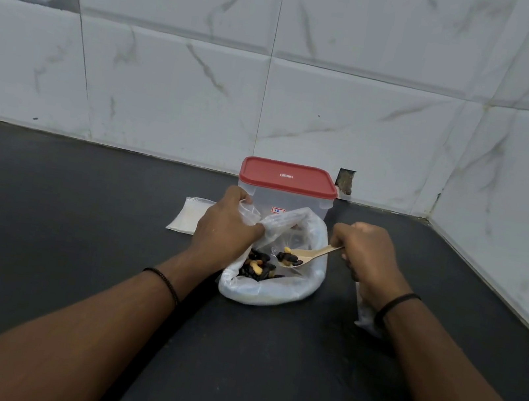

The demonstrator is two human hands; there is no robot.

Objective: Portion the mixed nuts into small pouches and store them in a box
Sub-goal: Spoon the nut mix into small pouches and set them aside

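Two hands are at work over a big clear bag (271, 288) of mixed nuts (255, 268) on the dark counter (82, 206). The left hand (226, 225) grips a small pouch (250, 213) together with the bag's rim, fingers curled round the plastic, holding it up just above the nuts. The right hand (368, 255) is closed round the handle of a wooden spoon (307, 257), whose bowl, loaded with a few nuts, reaches toward the left hand and hangs over the open bag. Behind both hands stands the box (287, 190), its red lid on. Beyond the left hand, on its outer side, lies a flat pouch (190, 214); another pouch (365, 311) lies partly hidden under the right wrist. The risk, as I judge it, is in the transfer: the pouch mouth looks narrow and crumpled in the grip, so a tilted spoon could drop nuts onto the counter, and letting the rim go slack could let the bag slump
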